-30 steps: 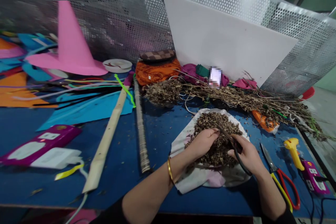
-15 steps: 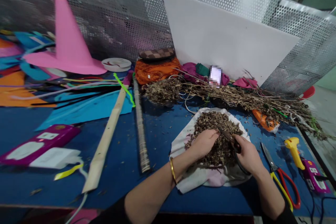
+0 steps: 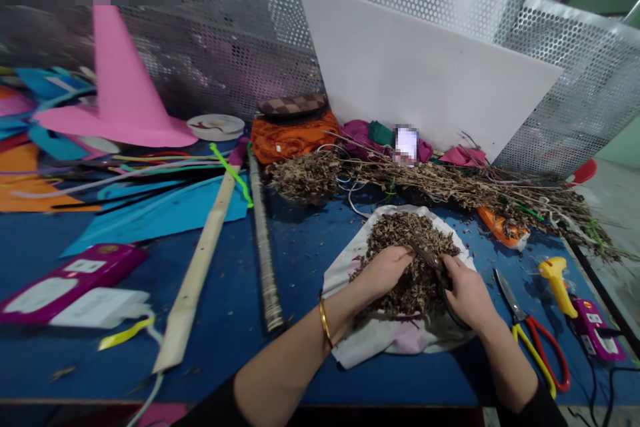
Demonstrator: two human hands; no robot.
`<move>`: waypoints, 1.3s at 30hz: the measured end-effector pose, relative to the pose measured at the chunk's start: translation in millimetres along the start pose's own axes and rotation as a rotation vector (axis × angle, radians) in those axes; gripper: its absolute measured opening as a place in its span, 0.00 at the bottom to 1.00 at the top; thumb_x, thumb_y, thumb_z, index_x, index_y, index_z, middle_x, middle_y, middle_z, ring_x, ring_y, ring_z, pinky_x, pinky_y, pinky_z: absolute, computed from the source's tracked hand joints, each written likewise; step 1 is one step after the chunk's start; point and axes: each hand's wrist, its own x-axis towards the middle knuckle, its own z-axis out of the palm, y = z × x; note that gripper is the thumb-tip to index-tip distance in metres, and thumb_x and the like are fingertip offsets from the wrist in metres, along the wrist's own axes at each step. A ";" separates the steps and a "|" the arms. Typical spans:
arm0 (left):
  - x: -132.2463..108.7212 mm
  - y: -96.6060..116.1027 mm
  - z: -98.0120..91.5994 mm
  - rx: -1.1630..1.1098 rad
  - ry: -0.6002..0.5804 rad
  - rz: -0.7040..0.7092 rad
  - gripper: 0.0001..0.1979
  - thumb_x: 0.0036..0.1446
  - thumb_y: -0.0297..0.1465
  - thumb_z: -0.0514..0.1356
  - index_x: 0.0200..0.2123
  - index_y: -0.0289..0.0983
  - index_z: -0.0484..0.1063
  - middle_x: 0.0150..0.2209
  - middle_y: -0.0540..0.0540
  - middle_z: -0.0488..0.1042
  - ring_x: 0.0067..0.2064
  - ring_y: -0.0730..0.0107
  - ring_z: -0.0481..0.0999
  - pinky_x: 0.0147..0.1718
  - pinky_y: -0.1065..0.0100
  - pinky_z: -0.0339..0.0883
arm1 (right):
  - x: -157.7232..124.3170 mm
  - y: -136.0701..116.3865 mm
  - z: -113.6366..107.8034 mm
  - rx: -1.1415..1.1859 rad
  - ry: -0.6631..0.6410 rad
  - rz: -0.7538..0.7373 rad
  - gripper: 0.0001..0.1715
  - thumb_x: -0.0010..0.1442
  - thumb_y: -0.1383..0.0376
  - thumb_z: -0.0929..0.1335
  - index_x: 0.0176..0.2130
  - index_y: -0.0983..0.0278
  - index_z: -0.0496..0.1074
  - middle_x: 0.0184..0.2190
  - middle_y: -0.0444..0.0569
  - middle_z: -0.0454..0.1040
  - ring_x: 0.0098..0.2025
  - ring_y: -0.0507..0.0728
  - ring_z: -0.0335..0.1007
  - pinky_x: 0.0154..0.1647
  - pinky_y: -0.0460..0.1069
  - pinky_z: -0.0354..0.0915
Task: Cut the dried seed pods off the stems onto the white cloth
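Note:
A heap of chopped dried plant pieces [image 3: 400, 227] lies on a crumpled white cloth [image 3: 365, 347] in front of me. Above it, my right hand [image 3: 467, 290] is closed around dark-handled scissors [image 3: 425, 255], whose blades point left toward my other hand. The fingers of my left hand [image 3: 387, 272] are pinched together right by the blades, at the dried plant pieces; what lies between the fingertips is mostly hidden. A gold bangle [image 3: 325, 323] circles my left wrist.
Dried plant stalks [image 3: 460, 180] stretch along the back. At right are red-and-yellow-handled scissors [image 3: 543, 350], a yellow glue gun [image 3: 557, 283] and a purple power strip [image 3: 597, 330]. Leftward lie a wooden stick [image 3: 197, 273], a wrapped rod [image 3: 265, 247], blue felt [image 3: 165, 210] and a pink hat [image 3: 123, 93].
The view has shifted slightly, so the table things appear a little farther left. Both hands stay over the heap, with the scissors still in my right hand.

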 end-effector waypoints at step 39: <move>1.9 -1.2 -6.0 -0.046 0.017 -0.066 0.15 0.52 0.41 0.53 0.24 0.36 0.68 0.24 0.50 0.68 0.32 0.66 0.66 0.35 0.67 0.61 | 2.3 8.2 2.0 -0.049 0.035 0.003 0.23 0.56 0.68 0.62 0.52 0.61 0.62 0.43 0.50 0.72 0.37 0.55 0.69 0.35 0.46 0.58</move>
